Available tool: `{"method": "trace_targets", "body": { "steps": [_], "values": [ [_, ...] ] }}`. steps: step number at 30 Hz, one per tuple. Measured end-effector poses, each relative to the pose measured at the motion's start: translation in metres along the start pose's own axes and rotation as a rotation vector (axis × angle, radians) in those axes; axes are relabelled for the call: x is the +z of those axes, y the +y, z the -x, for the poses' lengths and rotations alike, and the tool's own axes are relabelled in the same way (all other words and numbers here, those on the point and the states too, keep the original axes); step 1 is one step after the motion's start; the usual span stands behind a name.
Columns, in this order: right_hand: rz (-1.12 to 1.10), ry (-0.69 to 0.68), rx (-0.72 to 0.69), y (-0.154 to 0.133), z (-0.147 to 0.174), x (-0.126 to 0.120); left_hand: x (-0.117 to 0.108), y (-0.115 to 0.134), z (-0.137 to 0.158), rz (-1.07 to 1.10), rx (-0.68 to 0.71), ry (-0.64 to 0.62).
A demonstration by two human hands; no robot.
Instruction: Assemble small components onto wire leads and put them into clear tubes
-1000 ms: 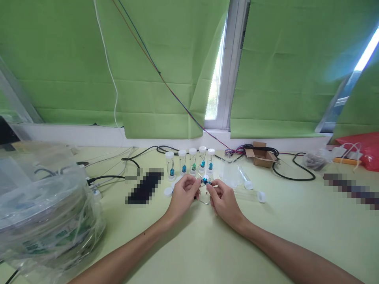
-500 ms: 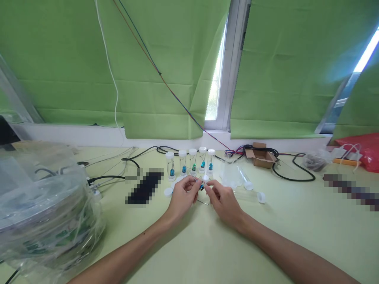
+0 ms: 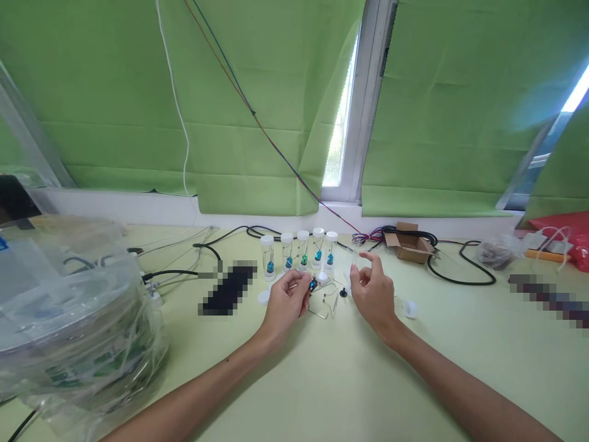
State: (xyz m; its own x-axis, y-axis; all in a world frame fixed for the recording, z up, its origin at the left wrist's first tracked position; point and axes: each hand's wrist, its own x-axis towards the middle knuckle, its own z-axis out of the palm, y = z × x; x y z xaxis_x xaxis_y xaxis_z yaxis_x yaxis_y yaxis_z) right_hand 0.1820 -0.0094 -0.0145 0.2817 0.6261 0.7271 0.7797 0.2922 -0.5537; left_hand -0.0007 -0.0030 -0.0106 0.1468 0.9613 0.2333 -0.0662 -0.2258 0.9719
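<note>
My left hand (image 3: 286,301) pinches a small blue part (image 3: 313,283) with dark and shiny bits; a thin metal wire sticks out near its fingertips. Raised to the right, my right hand (image 3: 373,287) has its thumb and index finger apart, with clear plastic (image 3: 353,255) just beyond them. Between the hands lie bent metal wires (image 3: 334,304) and a small black piece (image 3: 343,293). Behind them several clear tubes with white caps stand in a row, among them a tube (image 3: 304,244) with a green part inside; the others hold blue parts.
A large plastic-wrapped reel (image 3: 78,331) fills the left side of the table. Black cables (image 3: 464,281) run along the back beside an open cardboard box (image 3: 408,247). A white cap (image 3: 410,309) lies right of my right hand. Red plastic (image 3: 559,227) is at far right.
My right hand has let go of the small blue part and moved right and up, its fingers parting. My left hand keeps its hold. Small pieces between the hands have come into view.
</note>
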Motion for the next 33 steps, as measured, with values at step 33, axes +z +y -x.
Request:
{"method": "trace_targets", "body": {
  "steps": [33],
  "values": [
    [0.092,0.206,-0.259,0.0016,-0.0022,-0.0003,0.0029,0.0044,0.0020,0.000,-0.005,0.029]
  ]
}}
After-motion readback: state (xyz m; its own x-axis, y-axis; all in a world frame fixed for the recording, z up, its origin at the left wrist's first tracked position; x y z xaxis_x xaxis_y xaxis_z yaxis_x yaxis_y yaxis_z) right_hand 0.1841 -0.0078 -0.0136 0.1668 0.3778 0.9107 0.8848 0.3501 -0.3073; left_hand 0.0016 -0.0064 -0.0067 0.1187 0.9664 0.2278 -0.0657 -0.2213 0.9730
